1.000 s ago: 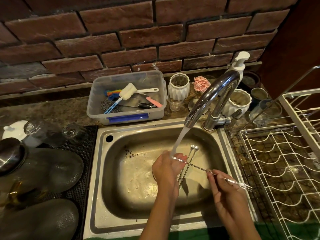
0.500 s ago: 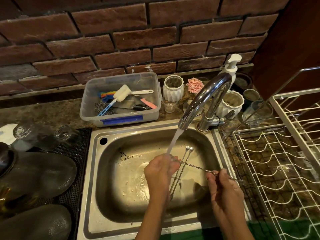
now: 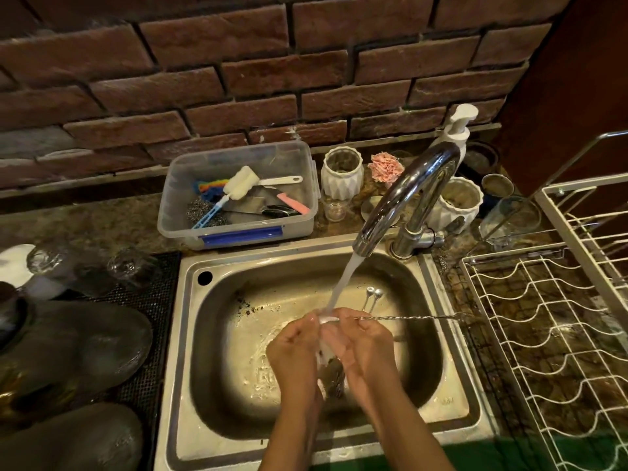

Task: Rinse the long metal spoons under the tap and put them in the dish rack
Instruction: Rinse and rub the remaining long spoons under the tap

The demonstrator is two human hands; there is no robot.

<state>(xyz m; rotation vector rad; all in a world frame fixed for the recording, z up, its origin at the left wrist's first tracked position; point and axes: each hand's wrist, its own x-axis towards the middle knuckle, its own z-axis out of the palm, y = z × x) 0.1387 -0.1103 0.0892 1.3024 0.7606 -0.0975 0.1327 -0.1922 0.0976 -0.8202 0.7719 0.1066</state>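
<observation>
Over the sink (image 3: 190, 334), the left hand (image 3: 295, 348) and the right hand (image 3: 365, 345) meet under the tap (image 3: 401, 198) water, both pinching one long twisted spoon (image 3: 407, 318); its handle points right toward the dish rack (image 3: 550, 321). Two more spoons (image 3: 373, 295) stick up just behind the hands.

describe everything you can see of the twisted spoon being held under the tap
The twisted spoon is a thin, shiny metal rod with a spiral stem, lying level across the sink. Its left end is pinched between both hands under the water stream; its right end reaches the sink's right rim. Its bowl is hidden.
</observation>
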